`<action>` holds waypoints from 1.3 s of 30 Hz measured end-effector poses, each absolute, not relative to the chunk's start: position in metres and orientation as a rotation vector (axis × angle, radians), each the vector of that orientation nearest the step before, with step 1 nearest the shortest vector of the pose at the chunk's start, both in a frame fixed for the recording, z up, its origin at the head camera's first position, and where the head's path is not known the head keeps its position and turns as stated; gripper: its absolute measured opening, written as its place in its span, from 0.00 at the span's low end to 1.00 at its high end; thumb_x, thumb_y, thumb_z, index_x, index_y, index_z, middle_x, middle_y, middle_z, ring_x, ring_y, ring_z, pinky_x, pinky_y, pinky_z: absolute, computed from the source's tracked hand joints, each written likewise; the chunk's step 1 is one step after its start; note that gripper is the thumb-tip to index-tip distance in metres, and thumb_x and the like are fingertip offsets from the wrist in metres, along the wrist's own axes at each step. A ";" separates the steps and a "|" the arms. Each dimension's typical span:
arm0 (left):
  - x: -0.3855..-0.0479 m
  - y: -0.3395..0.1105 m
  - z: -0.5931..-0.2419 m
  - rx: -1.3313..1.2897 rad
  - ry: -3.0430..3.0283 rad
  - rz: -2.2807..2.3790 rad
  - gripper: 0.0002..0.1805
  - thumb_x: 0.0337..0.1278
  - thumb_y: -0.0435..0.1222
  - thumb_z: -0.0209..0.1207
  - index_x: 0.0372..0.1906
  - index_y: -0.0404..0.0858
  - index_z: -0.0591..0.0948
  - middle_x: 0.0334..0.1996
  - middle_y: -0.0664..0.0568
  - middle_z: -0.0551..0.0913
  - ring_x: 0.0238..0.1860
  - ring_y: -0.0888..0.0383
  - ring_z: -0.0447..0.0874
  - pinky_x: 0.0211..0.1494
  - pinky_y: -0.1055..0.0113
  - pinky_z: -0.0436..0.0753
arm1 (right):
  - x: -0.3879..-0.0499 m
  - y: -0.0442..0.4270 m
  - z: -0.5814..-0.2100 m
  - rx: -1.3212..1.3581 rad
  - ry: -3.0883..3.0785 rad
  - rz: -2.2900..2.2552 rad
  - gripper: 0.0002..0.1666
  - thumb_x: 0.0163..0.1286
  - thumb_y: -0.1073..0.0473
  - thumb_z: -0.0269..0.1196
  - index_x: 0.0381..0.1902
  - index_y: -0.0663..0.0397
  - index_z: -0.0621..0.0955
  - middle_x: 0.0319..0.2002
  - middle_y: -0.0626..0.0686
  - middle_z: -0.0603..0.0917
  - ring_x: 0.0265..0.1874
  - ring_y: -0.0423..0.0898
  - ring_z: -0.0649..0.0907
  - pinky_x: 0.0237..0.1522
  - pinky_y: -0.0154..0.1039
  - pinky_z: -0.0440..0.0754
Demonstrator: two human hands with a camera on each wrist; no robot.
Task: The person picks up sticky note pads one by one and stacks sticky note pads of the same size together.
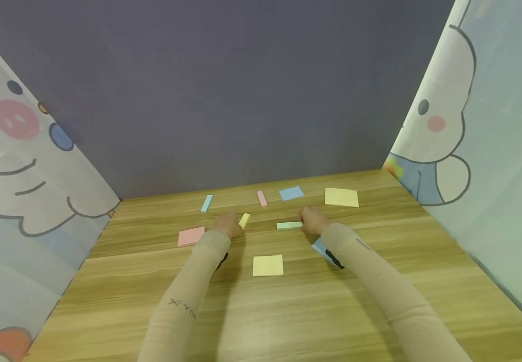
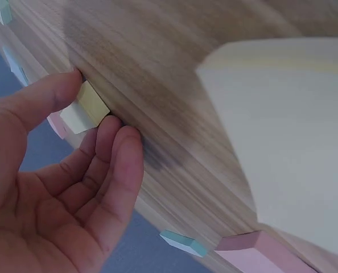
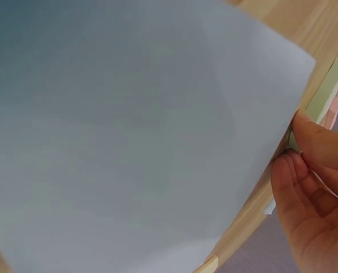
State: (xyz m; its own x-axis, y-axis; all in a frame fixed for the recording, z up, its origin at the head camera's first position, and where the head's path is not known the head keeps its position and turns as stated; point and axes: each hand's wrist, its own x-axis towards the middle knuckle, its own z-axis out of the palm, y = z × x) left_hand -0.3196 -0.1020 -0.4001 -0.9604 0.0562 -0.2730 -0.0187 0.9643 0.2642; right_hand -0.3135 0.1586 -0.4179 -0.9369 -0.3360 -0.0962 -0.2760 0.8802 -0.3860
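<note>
My left hand [image 1: 227,224] pinches a narrow yellow sticky note pad [image 1: 244,220] between thumb and fingertips; the left wrist view shows the thumb on one side of that pad and the curled fingers on the other. With its thumb and fingers, my right hand [image 1: 313,221] grips the right end of a narrow green sticky note pad [image 1: 289,225], which lies crosswise on the table. A blue sticky note pad [image 3: 146,136] fills much of the right wrist view, and the right forearm partly hides it in the head view. Left of the left hand lies a pink sticky note pad [image 1: 191,236].
A yellow pad [image 1: 268,265] lies between the forearms on the wooden table [image 1: 261,317]. Farther back are a narrow blue pad [image 1: 206,203], a narrow pink pad [image 1: 262,198], a blue pad [image 1: 291,193] and a wide yellow pad [image 1: 341,197]. A dark panel [image 1: 251,95] stands behind.
</note>
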 end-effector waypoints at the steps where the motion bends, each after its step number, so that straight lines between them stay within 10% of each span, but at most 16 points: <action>1: -0.319 -0.102 -0.401 0.027 2.835 0.385 0.06 0.48 0.34 0.59 0.25 0.36 0.76 0.17 0.53 0.68 0.16 0.60 0.63 0.17 0.71 0.65 | -0.314 0.159 -0.418 -0.478 2.892 -0.560 0.07 0.54 0.69 0.65 0.33 0.65 0.82 0.37 0.57 0.83 0.32 0.48 0.77 0.35 0.39 0.78; 10: -0.325 -0.112 -0.396 0.158 2.852 0.362 0.15 0.56 0.44 0.57 0.35 0.34 0.78 0.31 0.47 0.79 0.27 0.55 0.74 0.31 0.63 0.78 | -0.312 0.159 -0.416 -0.457 2.879 -0.572 0.18 0.54 0.70 0.65 0.46 0.67 0.80 0.46 0.62 0.81 0.49 0.58 0.79 0.50 0.47 0.78; 20: -0.339 -0.120 -0.410 0.808 2.864 0.354 0.16 0.57 0.22 0.51 0.50 0.33 0.79 0.46 0.42 0.82 0.47 0.49 0.81 0.50 0.61 0.80 | -0.309 0.159 -0.419 -0.465 2.876 -0.570 0.18 0.54 0.70 0.65 0.45 0.68 0.80 0.44 0.62 0.82 0.45 0.56 0.80 0.47 0.45 0.80; 39: -0.334 -0.110 -0.403 0.849 2.862 0.218 0.16 0.46 0.22 0.60 0.42 0.38 0.84 0.46 0.44 0.81 0.51 0.47 0.77 0.55 0.60 0.77 | -0.311 0.158 -0.414 -0.476 2.875 -0.559 0.17 0.55 0.69 0.65 0.45 0.67 0.81 0.44 0.61 0.82 0.45 0.56 0.78 0.48 0.47 0.78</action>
